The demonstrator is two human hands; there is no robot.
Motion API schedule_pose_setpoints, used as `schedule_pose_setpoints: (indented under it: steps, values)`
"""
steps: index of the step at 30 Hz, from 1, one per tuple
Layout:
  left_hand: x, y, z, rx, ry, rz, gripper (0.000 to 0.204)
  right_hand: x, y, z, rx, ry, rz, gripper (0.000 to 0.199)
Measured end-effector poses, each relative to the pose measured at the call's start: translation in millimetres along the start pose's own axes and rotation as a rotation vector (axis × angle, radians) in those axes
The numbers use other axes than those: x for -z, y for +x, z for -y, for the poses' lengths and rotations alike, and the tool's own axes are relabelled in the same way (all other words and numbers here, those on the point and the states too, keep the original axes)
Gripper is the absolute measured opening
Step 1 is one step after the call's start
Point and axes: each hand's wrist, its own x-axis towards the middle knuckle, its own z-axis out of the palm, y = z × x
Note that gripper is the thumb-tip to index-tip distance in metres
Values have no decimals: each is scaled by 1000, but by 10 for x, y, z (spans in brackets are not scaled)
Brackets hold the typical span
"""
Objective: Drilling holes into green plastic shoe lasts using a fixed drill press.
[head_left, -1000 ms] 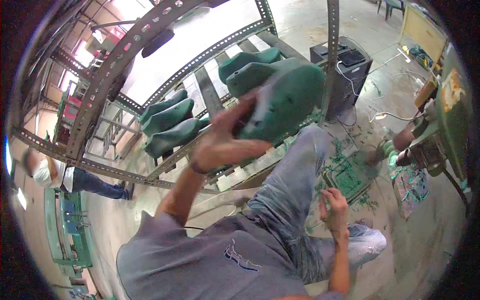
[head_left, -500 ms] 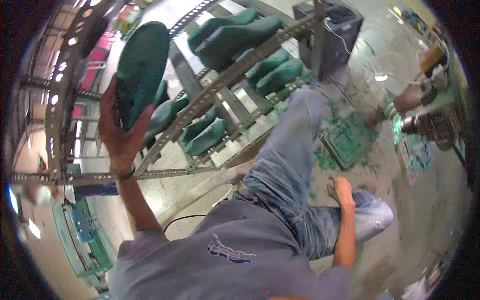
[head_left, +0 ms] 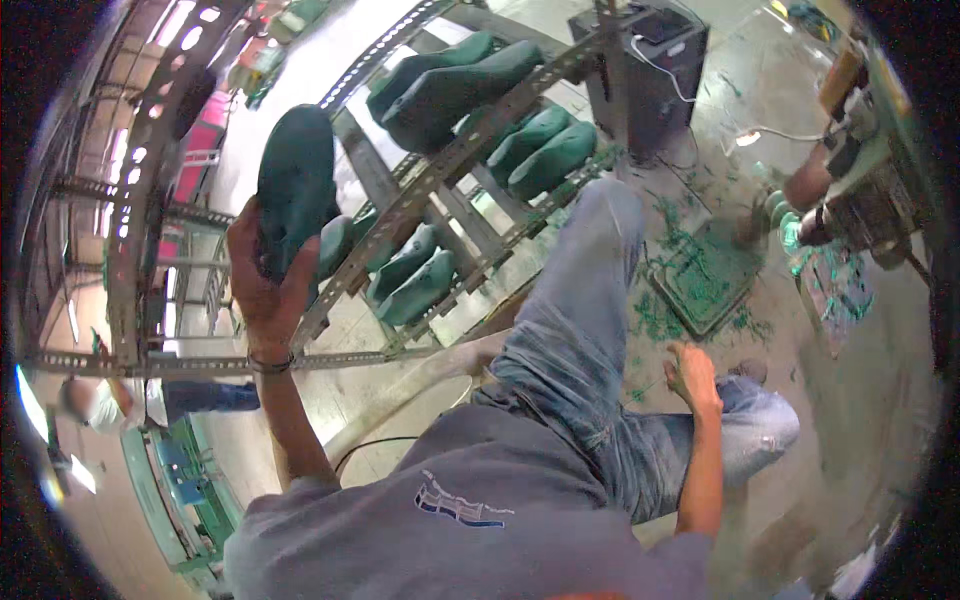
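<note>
My left hand (head_left: 268, 305) is closed round one end of a dark green shoe last (head_left: 297, 170), held upright beside the metal rack (head_left: 425, 170). Its fingers are on the left side and the thumb on the right. More green shoe lasts sit on the rack, among them a large one (head_left: 455, 95), a pair with a front last (head_left: 553, 160), and a lower one (head_left: 418, 290). Over my bent leg hangs my right hand (head_left: 693, 378), its fingers loosely apart and nothing in them.
A machine (head_left: 865, 225) with a green-smeared round part stands at the right. Green shavings (head_left: 690, 240) litter the floor and a flat tray (head_left: 705, 315). A black box (head_left: 645, 95) stands behind the rack. A pale hose (head_left: 410, 385) crosses the floor. Another person (head_left: 130, 400) is far left.
My left hand and the shoe last have shifted down and slightly right in the picture. The right hand stays over my leg. Another person shows more fully at the far left.
</note>
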Motion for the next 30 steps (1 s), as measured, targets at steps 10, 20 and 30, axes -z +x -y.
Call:
schedule_pose_setpoints:
  steps: [10, 20, 30]
  values:
    - [11, 789, 226, -190, 87, -37, 69, 17, -11, 24, -13, -22, 52, 33]
    - [-1702, 2620, 814, 77, -486, 714, 64, -30, 17, -117, -89, 64, 23, 33]
    - [-1403, 1756, 574, -635, 136, 406, 40, -290, 13, -320, 4, -28, -27, 35]
